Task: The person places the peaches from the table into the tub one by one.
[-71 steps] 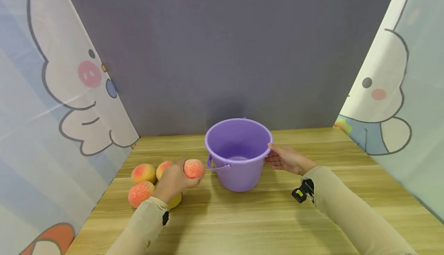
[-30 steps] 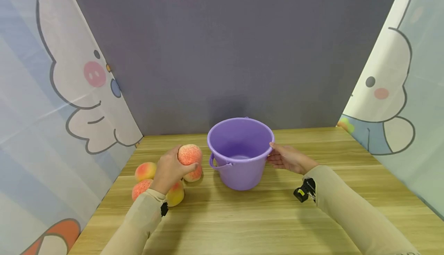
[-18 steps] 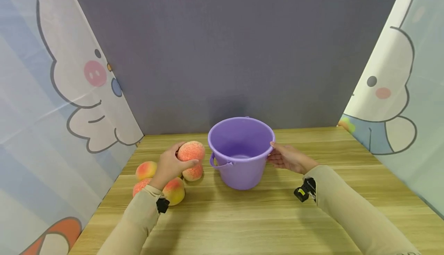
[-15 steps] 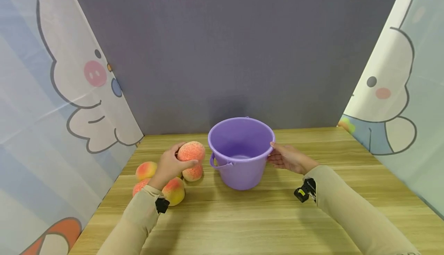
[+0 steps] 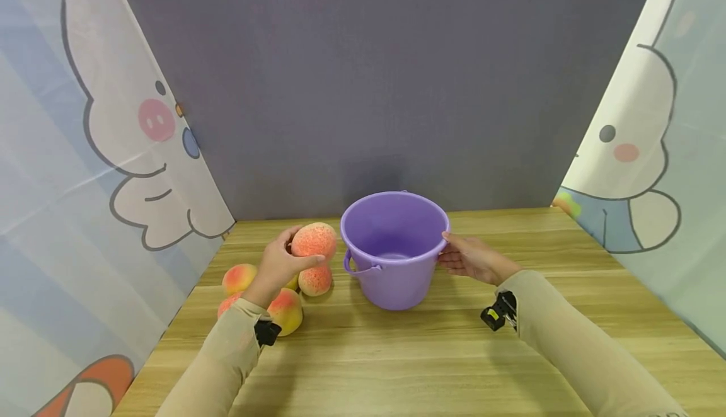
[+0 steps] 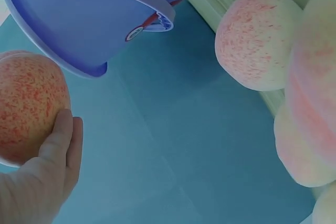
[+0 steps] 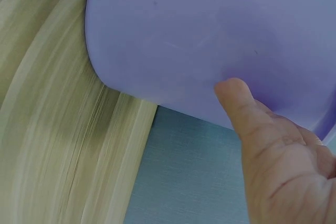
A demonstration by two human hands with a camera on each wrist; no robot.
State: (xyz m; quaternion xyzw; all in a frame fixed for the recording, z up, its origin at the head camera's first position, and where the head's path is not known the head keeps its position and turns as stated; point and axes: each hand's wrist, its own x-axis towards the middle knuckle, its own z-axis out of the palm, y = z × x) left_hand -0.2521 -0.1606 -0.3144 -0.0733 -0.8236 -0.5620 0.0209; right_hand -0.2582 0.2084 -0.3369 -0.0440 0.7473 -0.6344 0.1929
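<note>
A purple plastic bucket [image 5: 394, 259] stands upright on the wooden table [image 5: 431, 354], and what shows of its inside holds nothing. My left hand [image 5: 282, 262] grips a pink-orange peach [image 5: 314, 240] in the air, just left of the bucket's rim and above its side handle. In the left wrist view the peach [image 6: 29, 111] sits against my thumb [image 6: 62, 142], with the bucket [image 6: 79, 14] beyond it. My right hand [image 5: 467, 258] rests against the bucket's right wall, thumb near the rim. The right wrist view shows that thumb [image 7: 241, 108] lying flat on the outer wall [image 7: 210, 35].
Several more peaches lie on the table left of the bucket: one [image 5: 315, 279] under the held peach, one [image 5: 239, 277] farther left, one [image 5: 286, 311] by my left wrist. Cartoon-printed curtains [image 5: 85, 171] close in both sides, and a grey wall [image 5: 363, 89] the back.
My left hand has lifted the peach off the pile and carried it up and right, close to the bucket's rim. The right hand and bucket have stayed put.
</note>
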